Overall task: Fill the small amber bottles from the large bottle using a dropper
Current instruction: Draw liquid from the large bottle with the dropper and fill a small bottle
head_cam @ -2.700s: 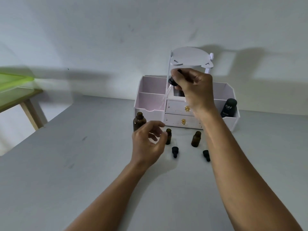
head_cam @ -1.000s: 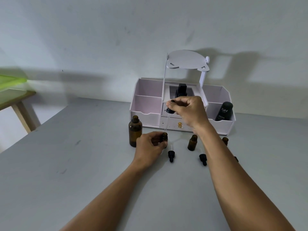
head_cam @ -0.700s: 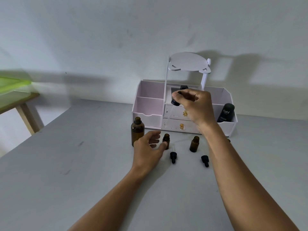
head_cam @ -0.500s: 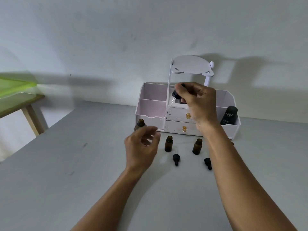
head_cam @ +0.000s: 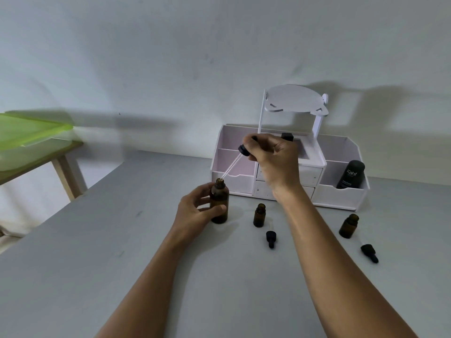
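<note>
Fingertips [head_cam: 252, 142] of our right hand [head_cam: 275, 162] pinch the black bulb end of the dropper [head_cam: 243, 150]. Its glass tube slants down and left, with the tip right at the mouth of the large amber bottle [head_cam: 219, 208]; we cannot tell whether it has entered. Our left hand [head_cam: 195, 215] wraps thumb and curled fingers round that bottle's body, holding it upright on the grey table [head_cam: 97, 252].

We judge this to be the draw. To do it well, we should bring the tube nearer upright so it clears the narrow neck without scraping. Then we squeeze the bulb before the tip meets the liquid, release slowly, and brace the bottle with the left hand.

One small amber bottle [head_cam: 259, 215] stands open just right of the large one, and a second small bottle [head_cam: 349, 226] stands farther right. How full either is we cannot tell. Loose dropper caps [head_cam: 271, 237] lie in front of them, so the loaded dropper should travel tip-down and low to avoid drips.
</note>
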Motion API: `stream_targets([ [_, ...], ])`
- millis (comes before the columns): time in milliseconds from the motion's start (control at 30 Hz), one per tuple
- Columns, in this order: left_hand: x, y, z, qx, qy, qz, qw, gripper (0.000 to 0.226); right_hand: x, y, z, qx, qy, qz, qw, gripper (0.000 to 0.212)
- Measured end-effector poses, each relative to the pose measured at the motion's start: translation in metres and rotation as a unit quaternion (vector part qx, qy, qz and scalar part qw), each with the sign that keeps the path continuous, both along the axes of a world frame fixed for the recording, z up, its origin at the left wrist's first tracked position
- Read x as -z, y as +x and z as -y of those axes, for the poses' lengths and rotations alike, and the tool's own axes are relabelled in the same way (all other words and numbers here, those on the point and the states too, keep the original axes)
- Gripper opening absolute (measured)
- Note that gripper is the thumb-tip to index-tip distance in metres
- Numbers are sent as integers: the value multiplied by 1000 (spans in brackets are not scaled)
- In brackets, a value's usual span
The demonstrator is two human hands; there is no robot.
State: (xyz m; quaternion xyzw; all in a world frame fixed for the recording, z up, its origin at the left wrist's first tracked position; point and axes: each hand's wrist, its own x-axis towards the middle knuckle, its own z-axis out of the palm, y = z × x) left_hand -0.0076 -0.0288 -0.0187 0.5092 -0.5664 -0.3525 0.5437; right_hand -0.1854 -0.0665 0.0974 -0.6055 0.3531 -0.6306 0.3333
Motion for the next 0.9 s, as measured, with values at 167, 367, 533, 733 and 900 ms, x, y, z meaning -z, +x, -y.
stream_targets([
  [167,1,2,2,6,10,1,1000,54,2,8,0,-7,-29,-47,998,5],
  [367,3,6,6,15,10,4,1000,53,12,21,5,-43,-27,-109,993,17],
  [533,4,10,9,17,7,10,1000,49,34,25,14,-65,28,-200,977,20],
  [733,6,12,11,17,8,13,1000,52,45,23,16,-78,44,-235,968,21],
  [900,6,12,12,18,5,15,1000,53,47,27,15,-52,28,-233,971,17],
])
